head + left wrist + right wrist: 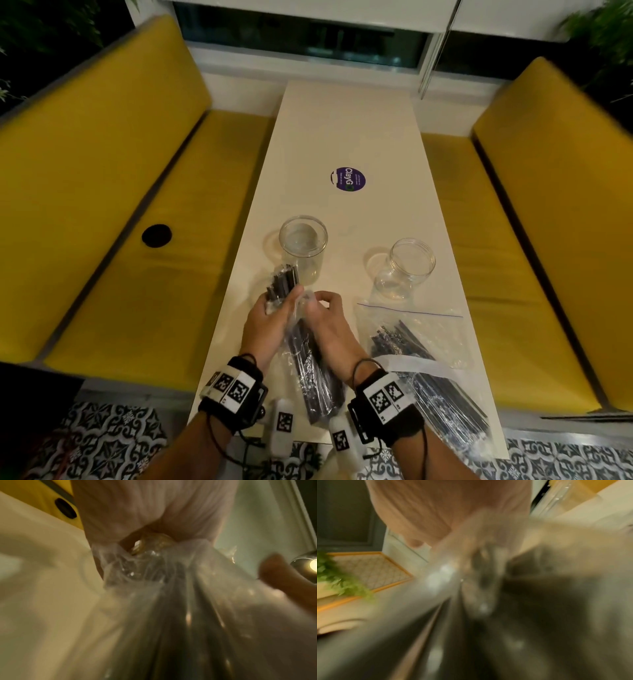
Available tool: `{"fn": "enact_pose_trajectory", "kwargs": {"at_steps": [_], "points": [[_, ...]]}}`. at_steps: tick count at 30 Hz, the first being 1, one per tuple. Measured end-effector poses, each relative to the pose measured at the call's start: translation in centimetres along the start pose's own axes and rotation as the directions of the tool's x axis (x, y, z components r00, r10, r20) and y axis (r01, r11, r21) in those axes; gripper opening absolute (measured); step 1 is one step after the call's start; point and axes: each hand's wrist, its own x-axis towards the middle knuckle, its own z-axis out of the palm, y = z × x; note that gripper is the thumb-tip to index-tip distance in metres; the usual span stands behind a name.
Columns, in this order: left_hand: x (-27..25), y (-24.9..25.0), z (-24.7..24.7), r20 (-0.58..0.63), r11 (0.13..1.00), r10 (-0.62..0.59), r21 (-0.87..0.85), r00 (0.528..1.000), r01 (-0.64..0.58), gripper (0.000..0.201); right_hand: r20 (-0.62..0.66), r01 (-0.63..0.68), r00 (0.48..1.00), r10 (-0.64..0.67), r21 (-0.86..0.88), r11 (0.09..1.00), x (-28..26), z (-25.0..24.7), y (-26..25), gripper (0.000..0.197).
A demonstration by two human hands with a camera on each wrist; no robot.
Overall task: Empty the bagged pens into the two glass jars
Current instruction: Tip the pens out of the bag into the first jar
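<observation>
Head view, lower centre: the left hand (265,320) grips a bundle of dark pens (281,281) pointing toward the upper left, their tips just below the left jar (303,247). The right hand (327,317) pinches the mouth of a clear bag (317,373) lying lengthwise on the table (349,130) between the wrists. The right jar (406,269) stands at centre right; below it lie more bagged pens (416,346). Both wrist views are blurred plastic.
</observation>
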Motion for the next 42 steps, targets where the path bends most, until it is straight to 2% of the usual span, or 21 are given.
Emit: {"fn": "enact_pose_trajectory", "kwargs": {"at_steps": [2,4,5,7,9,11,14,19,22,23,25,27,28,30,32,35,37,40,42], "points": [[0.0,0.1,-0.1,0.030,0.996,-0.048,-0.069,0.998,0.049,0.093,-0.070,0.084,0.994,-0.088,-0.056,0.995,-0.2,0.5,0.0,0.041],[-0.2,0.7,-0.4,0.151,0.984,-0.116,-0.114,0.982,0.134,0.069,-0.145,0.131,0.980,-0.136,-0.043,0.990,0.0,0.7,0.3,0.040],[-0.4,1.1,-0.6,0.208,0.978,-0.138,-0.126,0.968,0.166,0.059,-0.162,0.156,0.973,-0.162,-0.054,0.986,0.1,0.7,0.5,0.038],[-0.2,1.4,-1.0,0.255,0.977,-0.157,-0.104,0.954,0.188,0.053,-0.162,0.193,0.964,-0.210,-0.110,0.975,0.3,0.6,0.9,0.039],[0.0,1.5,-1.1,0.252,0.977,-0.151,-0.109,0.956,0.183,0.056,-0.148,0.197,0.964,-0.221,-0.161,0.967,0.6,0.6,1.1,0.032],[0.0,1.7,-0.8,0.217,0.967,-0.138,-0.180,0.966,0.179,0.049,-0.162,0.200,0.964,-0.209,-0.068,0.977,0.4,0.6,0.6,0.014],[-0.2,1.8,-0.5,0.168,0.950,-0.088,-0.283,0.982,0.134,0.027,-0.216,0.191,0.963,-0.161,0.129,0.973,0.3,0.9,0.6,0.022],[-0.3,1.4,-1.7,0.369,0.893,-0.059,-0.395,0.927,0.214,0.038,-0.350,0.154,0.932,-0.096,0.143,0.978,1.3,0.4,1.6,0.012],[0.2,0.6,-2.9,0.462,0.905,-0.030,-0.363,0.886,0.220,0.048,-0.355,0.160,0.930,-0.098,0.152,0.975,1.5,-0.2,1.7,0.013],[0.4,0.5,-3.1,0.480,0.916,-0.027,-0.339,0.877,0.214,0.045,-0.344,0.165,0.932,-0.110,0.134,0.977,1.5,-0.3,1.6,0.013],[0.4,0.5,-3.1,0.484,0.941,-0.016,-0.290,0.875,0.178,0.042,-0.300,0.188,0.941,-0.160,0.066,0.980,1.5,-0.1,1.5,0.014],[0.2,0.8,-2.6,0.485,0.958,0.000,-0.250,0.875,0.138,0.048,-0.251,0.201,0.950,-0.188,0.024,0.979,1.4,0.3,1.0,0.013],[0.0,1.0,-2.4,0.478,0.962,-0.001,-0.238,0.878,0.131,0.055,-0.237,0.211,0.950,-0.202,0.014,0.977,1.3,0.5,0.8,0.011],[0.3,0.6,-2.1,0.451,0.959,0.005,-0.254,0.892,0.123,0.081,-0.236,0.228,0.947,-0.220,0.007,0.974,1.4,0.7,0.4,0.009],[1.0,0.1,-2.0,0.401,0.929,0.003,-0.339,0.916,0.145,0.090,-0.252,0.247,0.937,-0.241,-0.010,0.969,1.4,0.8,0.4,0.009],[1.8,-0.1,-2.4,0.368,0.872,-0.024,-0.446,0.930,0.199,0.076,-0.311,0.268,0.910,-0.273,-0.060,0.962,0.9,0.9,0.5,0.009],[1.8,0.2,-2.6,0.350,0.881,-0.014,-0.438,0.937,0.177,0.060,-0.374,0.288,0.876,-0.304,-0.102,0.952,0.7,0.8,0.3,0.011],[1.4,0.9,-3.0,0.353,0.909,-0.004,-0.388,0.936,0.150,0.025,-0.443,0.291,0.851,-0.282,-0.049,0.955,1.2,0.8,-0.1,0.011],[1.0,1.4,-3.1,0.386,0.920,0.017,-0.367,0.922,0.137,0.020,-0.497,0.262,0.836,-0.232,-0.009,0.965,1.8,0.8,-0.1,0.012]]}}
